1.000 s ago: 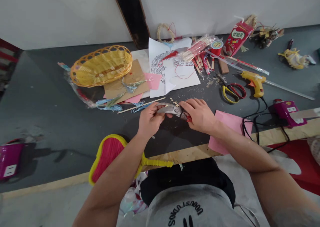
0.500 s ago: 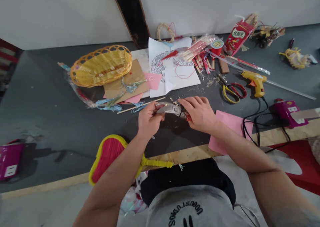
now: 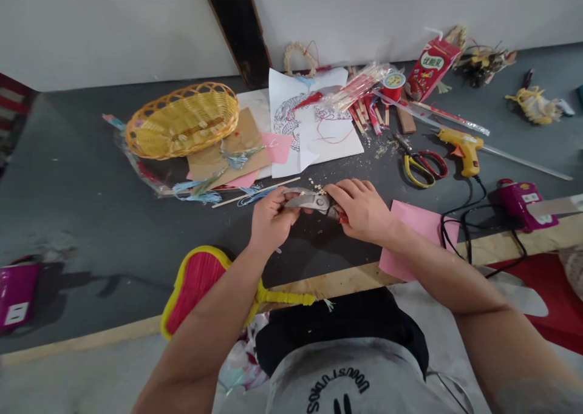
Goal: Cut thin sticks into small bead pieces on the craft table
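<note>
My right hand point(image 3: 364, 210) is closed around the red handles of a pair of pruning shears point(image 3: 321, 203), whose curved metal blades point left. Between the blades a pale bit shows, the tip of a thin wooden stick point(image 3: 302, 193). My left hand point(image 3: 272, 217) is pinched at the blades on that stick, most of which its fingers hide. Small cut pieces of wood point(image 3: 314, 184) lie scattered on the table just beyond the shears. Left of my left hand, a long thin stick point(image 3: 262, 190) rests by blue tassels point(image 3: 195, 193).
A yellow wicker basket point(image 3: 182, 122) stands back left. Scissors point(image 3: 422, 166), a yellow glue gun point(image 3: 462, 149) with a black cord, and pink paper point(image 3: 419, 229) lie right. A pink-and-yellow fan point(image 3: 195, 286) lies under my left forearm. Behind are printed paper point(image 3: 285, 159) and a red drink carton point(image 3: 432, 65).
Both hands stay almost in place with the shears. The small cut pieces beyond the blades look slightly shifted, and the whole view has moved a little.
</note>
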`<state>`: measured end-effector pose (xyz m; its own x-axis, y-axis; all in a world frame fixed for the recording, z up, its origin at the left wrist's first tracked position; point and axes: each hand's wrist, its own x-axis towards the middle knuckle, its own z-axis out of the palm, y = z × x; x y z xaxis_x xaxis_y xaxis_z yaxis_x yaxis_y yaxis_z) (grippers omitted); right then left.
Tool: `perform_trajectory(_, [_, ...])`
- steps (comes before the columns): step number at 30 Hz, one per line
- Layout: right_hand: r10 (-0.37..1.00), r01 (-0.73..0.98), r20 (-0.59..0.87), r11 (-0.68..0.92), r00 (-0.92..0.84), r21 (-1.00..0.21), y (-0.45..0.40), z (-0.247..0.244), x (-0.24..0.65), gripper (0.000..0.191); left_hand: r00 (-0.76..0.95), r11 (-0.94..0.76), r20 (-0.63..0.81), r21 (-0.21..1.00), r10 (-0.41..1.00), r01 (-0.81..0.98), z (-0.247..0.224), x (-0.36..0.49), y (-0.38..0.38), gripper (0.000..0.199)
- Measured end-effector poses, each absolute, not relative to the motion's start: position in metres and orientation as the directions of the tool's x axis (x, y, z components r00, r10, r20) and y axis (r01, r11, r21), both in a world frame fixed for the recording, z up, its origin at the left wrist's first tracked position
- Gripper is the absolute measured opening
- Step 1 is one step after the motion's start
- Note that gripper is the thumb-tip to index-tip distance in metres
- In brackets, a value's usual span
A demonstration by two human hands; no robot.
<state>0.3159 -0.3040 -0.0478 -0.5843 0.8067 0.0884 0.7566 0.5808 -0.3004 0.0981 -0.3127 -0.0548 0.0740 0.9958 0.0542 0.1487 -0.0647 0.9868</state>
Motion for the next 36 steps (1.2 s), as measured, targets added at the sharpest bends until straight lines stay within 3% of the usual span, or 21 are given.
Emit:
perform_trajectory(9, [0.789, 0.735, 0.075, 0.598, -0.610, -0.319, -0.304, -0.046, 0.317, 0.057, 0.089, -0.118, 0.099, 0.966, 0.991, 0.230, -0.054, 0.093, -0.315, 0.018])
perform_trajectory(17, [0.773, 0.709, 0.112, 0.621, -0.624, -0.335, -0.299, -0.045, 0.320, 0.062, 0.123, -0.121, 0.106, 0.985, 0.987, 0.121, -0.060, 0.091, -0.313, 0.012])
perform_trajectory(32, [0.661, 0.574, 0.077, 0.698, -0.747, -0.428, -0.289, -0.041, 0.338, 0.060, 0.222, -0.179, 0.128, 0.957, 0.967, 0.228, -0.053, 0.090, -0.317, 0.004])
perform_trajectory(36, [0.724, 0.648, 0.100, 0.662, -0.682, -0.378, -0.293, -0.044, 0.331, 0.064, 0.185, -0.125, 0.103, 0.986, 0.977, 0.109, -0.056, 0.092, -0.315, 0.006])
